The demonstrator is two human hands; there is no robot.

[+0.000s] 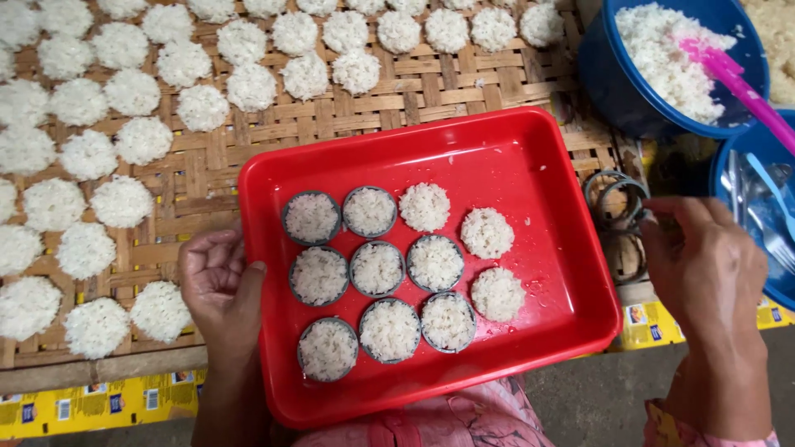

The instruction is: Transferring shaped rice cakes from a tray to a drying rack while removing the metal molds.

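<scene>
A red plastic tray [530,165] rests on my lap and holds several round rice cakes. Most sit inside grey ring moulds [311,218]; three bare rice cakes [425,206] lie without rings on the tray's right side. My left hand [219,290] grips the tray's left rim, thumb over the edge. My right hand [704,269] is beside the tray's right edge, fingertips pinching a metal ring from a small pile of empty rings [614,203] on the mat.
A woven bamboo mat [431,83] behind the tray carries several rows of white rice discs [124,136]. A blue bowl of cooked rice [662,58] with a pink spoon [741,87] stands at the top right; another blue bowl [766,215] holds utensils.
</scene>
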